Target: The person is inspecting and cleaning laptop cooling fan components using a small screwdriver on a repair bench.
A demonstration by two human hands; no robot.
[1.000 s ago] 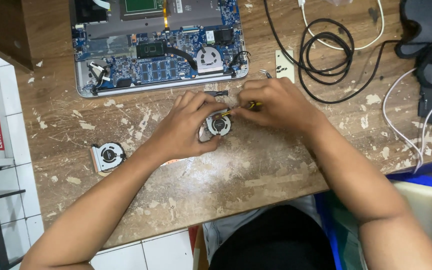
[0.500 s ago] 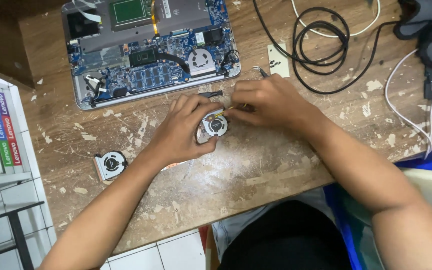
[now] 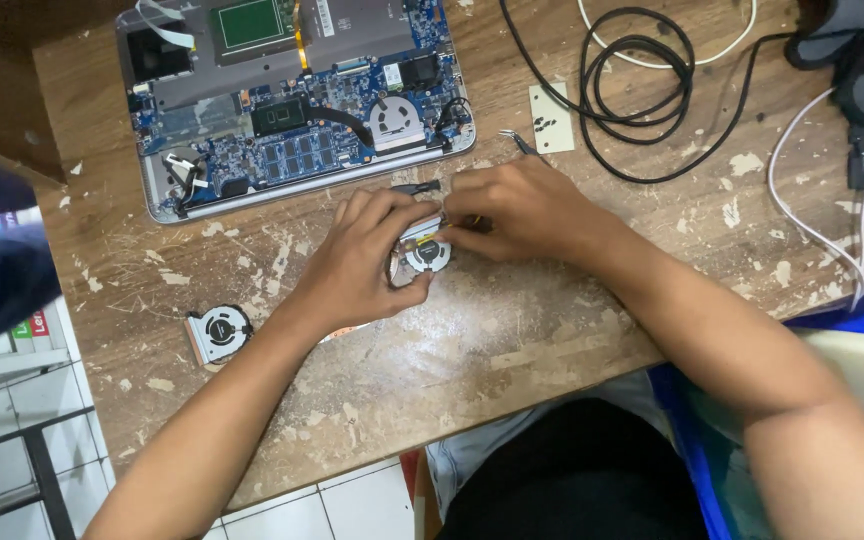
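The left hand [image 3: 367, 262] has its fingers curled around a small laptop cooling fan [image 3: 424, 250], thumb below and fingertips over the top edge, pinning it flat to the wooden table [image 3: 512, 350] — a grip that looks meant to keep the fan from turning or sliding. The fan lies at the middle of the table, just in front of the opened laptop. The right hand [image 3: 517, 210] is clenched in a pinch on a thin dark tool, probably a small screwdriver [image 3: 472, 222], whose tip points at the fan's upper right corner; the hand's heel rests on the wood, which would steady so fine a tool.

Just beyond the knuckles, a black-handled tool [image 3: 417, 186] lies on the table, and a pair of small tweezers or pliers [image 3: 517, 142] sits a little further right, both within easy reach. Behind them the opened laptop [image 3: 292, 110] lies bottom cover off, its blue circuit board, a mounted fan and a black heat pipe exposed.

To the left, well apart from the hands, a second loose fan [image 3: 218, 332] rests near the table's front edge. On the right, a small pale card [image 3: 550, 118] sits beside a coil of black cable [image 3: 642, 90], with white cables [image 3: 812, 215] trailing further out — set clear of the working spot.
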